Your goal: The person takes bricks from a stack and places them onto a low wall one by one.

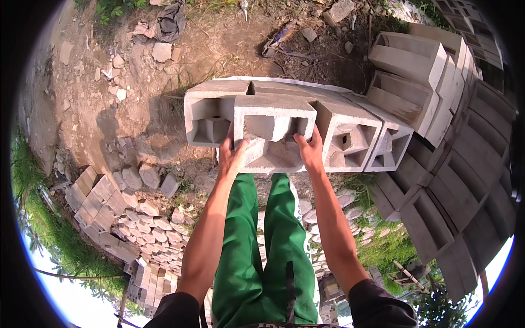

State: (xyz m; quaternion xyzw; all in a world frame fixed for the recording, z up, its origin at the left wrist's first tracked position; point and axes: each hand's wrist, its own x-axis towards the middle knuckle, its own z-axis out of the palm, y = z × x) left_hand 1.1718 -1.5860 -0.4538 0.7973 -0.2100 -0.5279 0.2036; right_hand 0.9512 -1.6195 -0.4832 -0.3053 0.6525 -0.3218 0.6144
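Note:
In front of me is a grey hollow concrete block (pixel 275 101), its square open end turned toward me. My left hand (pixel 234 153) grips its left wall, the thumb hooked inside the opening. On the other side my right hand (pixel 309 146) clasps the right wall in the same way. The block stands out nearer to me than the row around it. Another hollow block (pixel 192 117) lies just left of it, and two more, a wider block (pixel 353 119) and a narrower block (pixel 395 133), sit to its right. Whether it rests on anything is hidden.
Stacked concrete blocks (pixel 407 54) rise at the right, with a taller wall of blocks (pixel 448 180) beside them. Loose stones (pixel 162 52) and dark cloth (pixel 170 22) lie on the dirt at the far left. Rubble (pixel 150 235) and more piled blocks (pixel 95 199) are at the lower left.

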